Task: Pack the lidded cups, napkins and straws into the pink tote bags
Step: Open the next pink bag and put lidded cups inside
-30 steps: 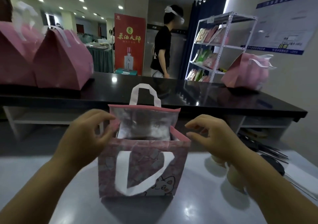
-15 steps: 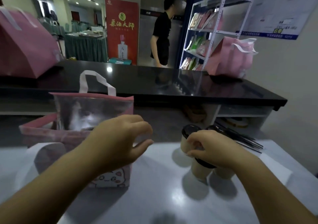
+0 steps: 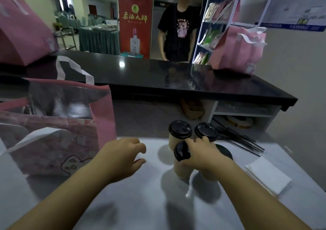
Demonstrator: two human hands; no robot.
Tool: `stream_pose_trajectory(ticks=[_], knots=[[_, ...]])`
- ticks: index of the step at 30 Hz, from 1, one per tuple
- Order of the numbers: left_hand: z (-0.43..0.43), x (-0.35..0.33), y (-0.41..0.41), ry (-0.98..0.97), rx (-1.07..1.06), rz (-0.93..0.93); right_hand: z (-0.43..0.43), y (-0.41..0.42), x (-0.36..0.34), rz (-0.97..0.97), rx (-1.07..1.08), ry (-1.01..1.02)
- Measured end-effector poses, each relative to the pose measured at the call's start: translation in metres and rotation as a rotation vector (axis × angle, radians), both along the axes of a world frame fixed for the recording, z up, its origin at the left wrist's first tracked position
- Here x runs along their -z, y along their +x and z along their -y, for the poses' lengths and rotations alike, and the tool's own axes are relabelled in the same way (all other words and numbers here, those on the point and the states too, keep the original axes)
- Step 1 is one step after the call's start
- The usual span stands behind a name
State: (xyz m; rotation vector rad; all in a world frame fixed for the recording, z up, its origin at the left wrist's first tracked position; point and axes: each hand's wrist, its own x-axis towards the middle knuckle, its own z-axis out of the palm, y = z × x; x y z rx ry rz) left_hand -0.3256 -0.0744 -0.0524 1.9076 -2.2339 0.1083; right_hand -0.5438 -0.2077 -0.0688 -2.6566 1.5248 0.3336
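An open pink tote bag (image 3: 53,141) with a foil lining and white handles stands at the left of the white table (image 3: 141,203). Several tan paper cups with black lids cluster at centre right. My right hand (image 3: 202,154) is closed around the nearest lidded cup (image 3: 181,161), which tilts to the left. Behind it stand two more lidded cups (image 3: 179,131) (image 3: 206,130). A fourth lid (image 3: 225,152) shows behind my wrist. My left hand (image 3: 123,157) hovers open between bag and cups, holding nothing. Black straws (image 3: 241,139) lie right of the cups, white napkins (image 3: 268,175) nearer me.
A black counter (image 3: 176,77) runs behind the table, carrying filled pink bags at far left (image 3: 23,32) and right (image 3: 241,51). A person in a black shirt (image 3: 178,26) stands beyond it beside a white metal shelf (image 3: 222,17). A red banner (image 3: 135,23) stands farther back.
My view swung right, away from the bag and toward the cups. My hands left the bag's rim; the right hand closed on the nearest cup and tipped it, while the left hand trails open.
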Motion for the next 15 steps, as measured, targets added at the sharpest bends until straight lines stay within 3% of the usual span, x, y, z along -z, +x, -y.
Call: stream_pose_trajectory(ticks=[11, 15], knots=[[-0.027, -0.054, 0.012, -0.202, -0.014, -0.077, -0.014, 0.023, -0.062, 0.362, -0.154, -0.128], [-0.044, -0.093, 0.040, -0.295, -0.030, -0.068, -0.026, 0.050, -0.108, 0.624, -0.233, -0.233]])
